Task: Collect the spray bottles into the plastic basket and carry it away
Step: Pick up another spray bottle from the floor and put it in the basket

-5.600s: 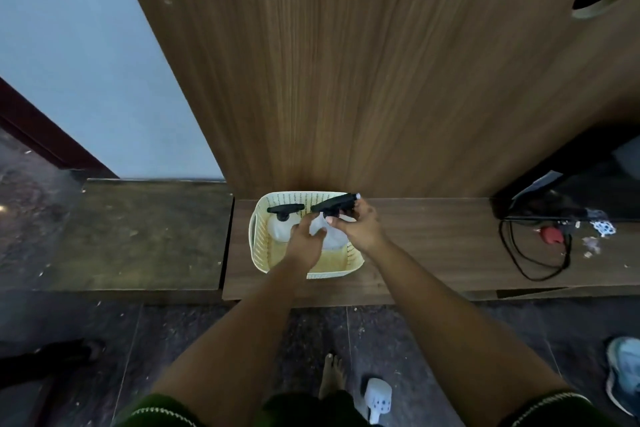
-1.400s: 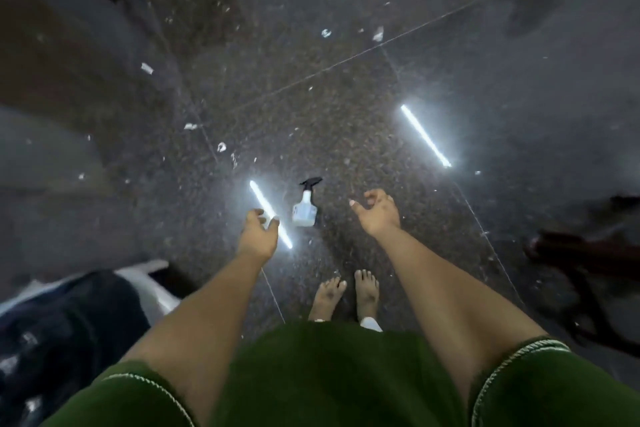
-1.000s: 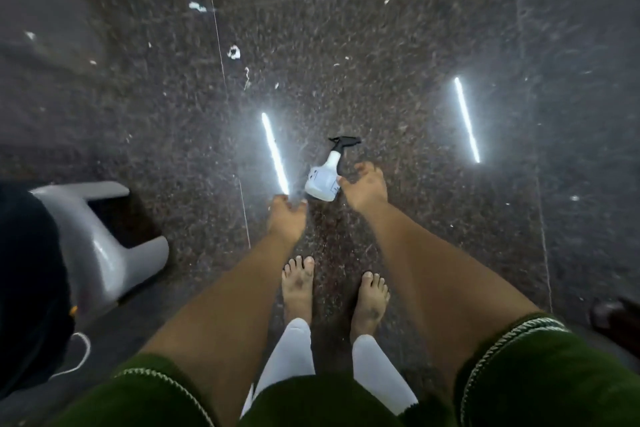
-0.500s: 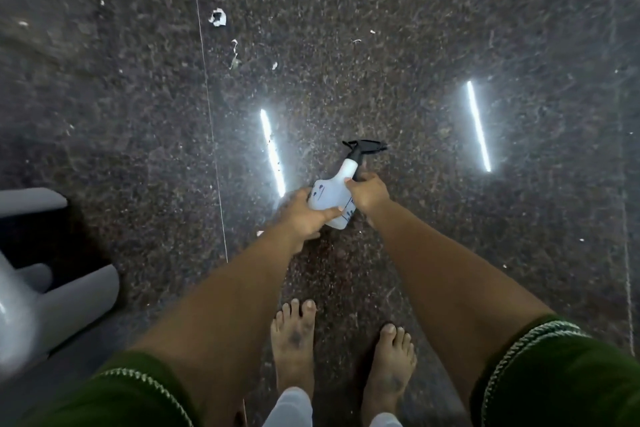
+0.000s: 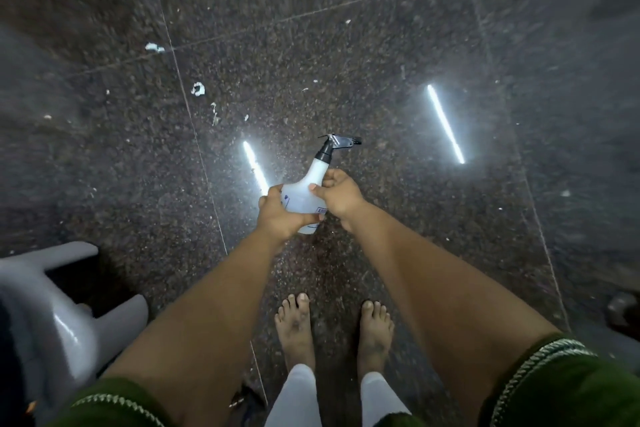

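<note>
A white spray bottle (image 5: 302, 196) with a black trigger head pointing up and to the right is held above the dark floor, in front of my bare feet. My left hand (image 5: 281, 217) wraps its lower left side and base. My right hand (image 5: 339, 196) grips its right side near the shoulder. Both hands are closed on the bottle. The plastic basket is out of view.
A grey plastic stool (image 5: 59, 308) lies on its side at the lower left. The dark speckled stone floor (image 5: 346, 55) carries scattered white scraps and two bright light reflections. A dark object (image 5: 623, 314) sits at the right edge.
Both hands reached down to the bottle lying on the floor, closed on it and lifted it. The camera has since risen a little.
</note>
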A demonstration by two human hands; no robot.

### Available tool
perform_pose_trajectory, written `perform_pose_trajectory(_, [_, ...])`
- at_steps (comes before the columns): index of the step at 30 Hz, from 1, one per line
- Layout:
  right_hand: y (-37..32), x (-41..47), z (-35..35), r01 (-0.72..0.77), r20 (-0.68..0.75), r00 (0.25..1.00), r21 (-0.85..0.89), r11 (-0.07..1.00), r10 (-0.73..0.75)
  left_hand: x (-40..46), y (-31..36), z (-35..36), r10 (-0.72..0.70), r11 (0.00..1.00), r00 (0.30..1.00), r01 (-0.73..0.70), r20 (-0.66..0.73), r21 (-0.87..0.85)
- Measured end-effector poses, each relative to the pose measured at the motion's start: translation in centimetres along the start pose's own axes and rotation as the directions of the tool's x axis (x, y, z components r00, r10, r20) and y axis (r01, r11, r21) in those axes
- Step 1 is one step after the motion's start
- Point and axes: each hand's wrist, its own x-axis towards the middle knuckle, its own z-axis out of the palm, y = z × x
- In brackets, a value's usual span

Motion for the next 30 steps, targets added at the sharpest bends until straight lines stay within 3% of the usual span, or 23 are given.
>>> perform_pose_trajectory(5, [-4.6,-10.2,-5.3,0.025,-0.066,0.998,0.096,0.995,-0.018,-8.0,5.7,-1.1,0.118,0.977,0.993,-0.121,0.027,0.173])
perform_pose_trajectory(9, [-7.1,-19.3,-10.8,0.025,-0.203,0.979,0.241,0.970,0.025,-16.1,12.0,-0.8,0.191,0.938,0.960,-0.239,0.205,0.249])
perform_pose_trajectory(16, [-10.9,-36.5,-18.2,0.196,-0.378,0.926,0.532,0.824,0.024,-31.0,22.2,0.6,0.299,0.846,0.844,-0.451,0.446,0.286])
perform_pose_trajectory(25, [-8.2,-53.2,-24.6,0.459,-0.583,0.807,0.714,0.529,0.087,-44.8,28.0,5.4,0.321,0.564,0.614,-0.735,0.721,0.375])
perform_pose_trajectory(30, [-0.9,-61.2,-27.8,0.634,-0.686,0.683,0.727,0.263,0.249,-52.4,27.4,11.7,0.153,0.373,0.429,-0.859,0.890,0.350])
